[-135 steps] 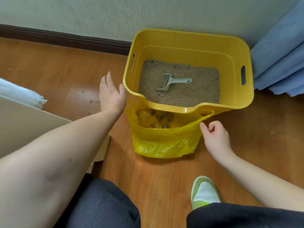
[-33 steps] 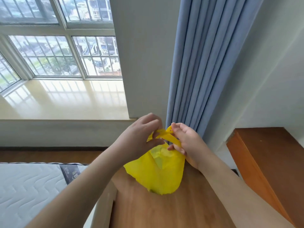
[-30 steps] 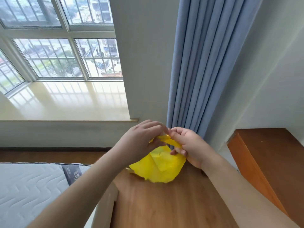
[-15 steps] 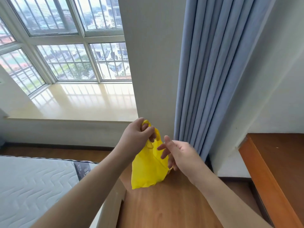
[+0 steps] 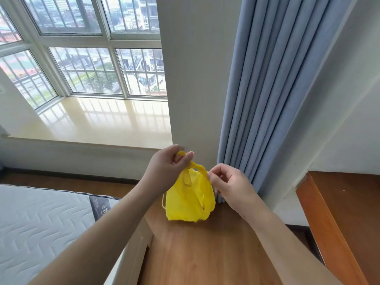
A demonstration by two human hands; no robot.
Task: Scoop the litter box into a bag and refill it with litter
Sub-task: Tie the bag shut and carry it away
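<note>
A small yellow plastic bag (image 5: 188,199) hangs in the air in front of me, above the wooden floor. My left hand (image 5: 166,168) grips one twisted handle of the bag at its top. My right hand (image 5: 227,182) pinches the other handle just to the right of it. The handles are pulled apart between the two hands. The litter box and the scoop are out of view.
A blue curtain (image 5: 273,89) hangs behind the bag beside a white wall pillar (image 5: 195,68). A mattress (image 5: 41,223) lies at the lower left, a wooden cabinet (image 5: 339,212) stands at the right. A bay window sill (image 5: 92,120) is at the left.
I have risen from the litter box with the bag. Within the last second my right hand, which was open beside the bag, has taken hold of a handle; the view tilted upward.
</note>
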